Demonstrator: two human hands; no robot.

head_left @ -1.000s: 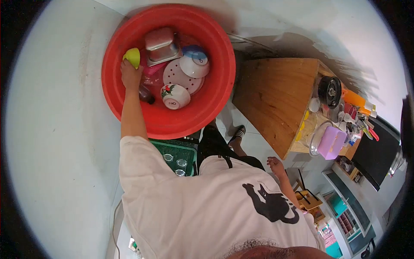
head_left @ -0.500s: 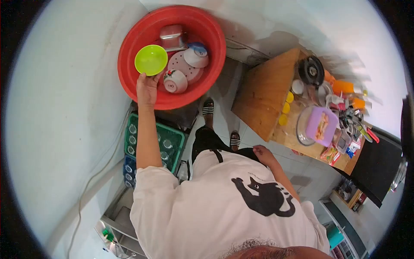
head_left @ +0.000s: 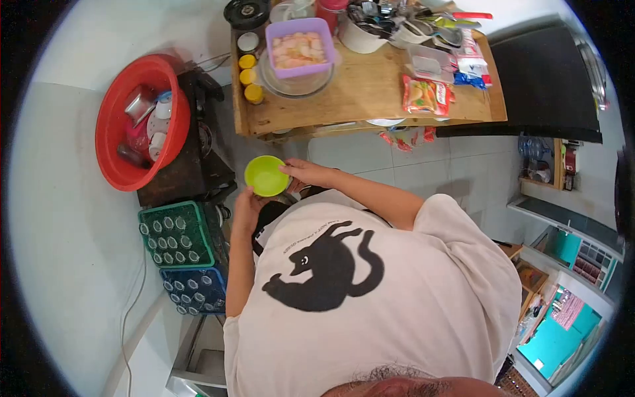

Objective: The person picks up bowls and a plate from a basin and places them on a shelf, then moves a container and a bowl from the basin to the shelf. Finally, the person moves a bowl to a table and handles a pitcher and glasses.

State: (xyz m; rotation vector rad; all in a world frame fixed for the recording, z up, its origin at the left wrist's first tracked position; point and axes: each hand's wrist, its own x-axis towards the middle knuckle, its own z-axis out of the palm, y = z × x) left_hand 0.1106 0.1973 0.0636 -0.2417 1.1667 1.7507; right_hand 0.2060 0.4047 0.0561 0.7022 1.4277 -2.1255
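A lime-green bowl (head_left: 267,176) is held in front of my waist, its open top facing up. My left hand (head_left: 247,210) grips its near left rim, and my right hand (head_left: 303,173) holds the right side. Left of the bowl stands a red tub (head_left: 106,142) with a metal container (head_left: 140,104), white bowls and a pink perforated piece inside. Ahead is a wooden table (head_left: 360,89), with a purple container (head_left: 301,47) of pale food pieces resting on a round glass lid or dish.
Yellow-capped jars (head_left: 253,94) line the table's left edge. A food packet (head_left: 426,96), a clear plastic box (head_left: 430,63) and a utensil holder (head_left: 362,36) also stand there. Green (head_left: 173,231) and blue (head_left: 194,289) crates with bottles or glasses sit below the tub.
My left hand has carried the green bowl away from the tub to my waist. My right hand has come up and taken hold of it too. My view has turned right, towards the table.
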